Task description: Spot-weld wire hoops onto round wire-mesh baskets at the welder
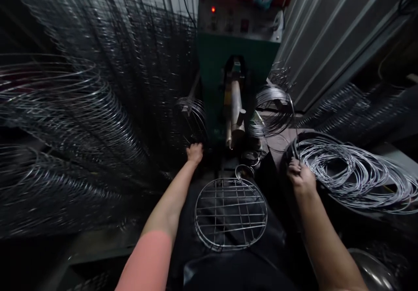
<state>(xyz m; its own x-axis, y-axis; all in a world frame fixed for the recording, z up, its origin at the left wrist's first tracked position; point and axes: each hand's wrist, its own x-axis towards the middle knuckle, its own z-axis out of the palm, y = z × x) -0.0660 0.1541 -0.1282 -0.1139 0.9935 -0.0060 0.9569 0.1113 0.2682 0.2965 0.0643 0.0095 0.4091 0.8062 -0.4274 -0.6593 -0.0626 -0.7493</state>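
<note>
My left hand (195, 153) is closed at the lower end of a hanging bundle of thin wire rings (192, 108); what its fingers hold is too dark to make out. On the other side, my right hand (302, 178) is closed around a metal wire (296, 130) that runs up toward a second hanging bundle of wire rings (272, 108). A round wire rack (231, 215) with a crossed grid lies over my lap, between my forearms. Neither hand touches it. Small metal rings (244, 172) sit just beyond its far rim.
Ahead stands a green machine (212, 60) with a projecting metal arm (237, 104) and a lit red lamp (213, 9). Tall stacks of wire racks (107, 112) crowd the left. A pile of large wire hoops (346, 169) lies at the right, near a shiny rounded metal object (372, 267).
</note>
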